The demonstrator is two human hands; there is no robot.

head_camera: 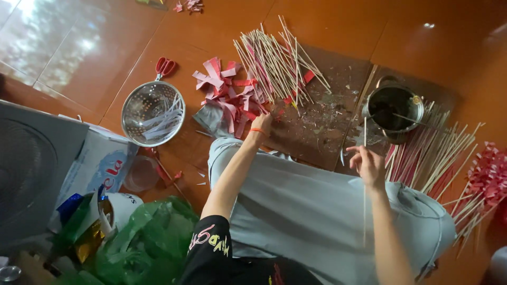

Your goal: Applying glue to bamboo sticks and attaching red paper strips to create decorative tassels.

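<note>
My left hand [262,124] reaches forward to a pile of red paper strips [228,92] on the floor, its fingers down among them; whether it grips one I cannot tell. My right hand [368,163] pinches a thin bamboo stick [364,132] that stands upright. Just beyond that hand sits a small metal pot [397,108] with dark contents and a stick in it. A loose heap of bare sticks [277,60] lies past the paper pile.
A metal colander [153,112] with white strips and red scissors [165,67] sit at the left. Finished sticks with red paper [449,158] fan out at the right. A brown board [322,124] covers the floor ahead. Boxes and a green plastic bag [142,245] crowd the near left.
</note>
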